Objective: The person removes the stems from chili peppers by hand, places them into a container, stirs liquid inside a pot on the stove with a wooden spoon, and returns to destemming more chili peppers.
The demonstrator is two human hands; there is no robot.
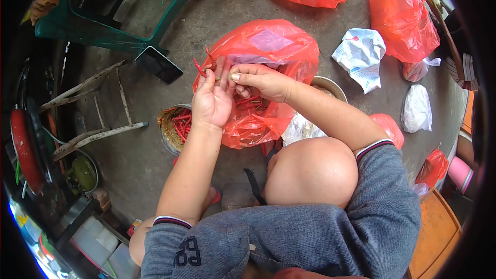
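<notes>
My left hand is palm up above the red plastic bag, with a red chili pepper held between its thumb and fingers. Close beside it, my right hand has its thumb and index finger pinched together; what lies between them is too small to make out. A green stem end shows between the two hands. Under them the open red plastic bag holds more red chilies, partly hidden by my right hand. To the left of the bag, a metal bowl contains several red chilies.
A round container sits partly behind my right forearm. At left are a green plastic stool, a phone and a wooden frame. More red bags, crumpled white paper and a white bag lie right.
</notes>
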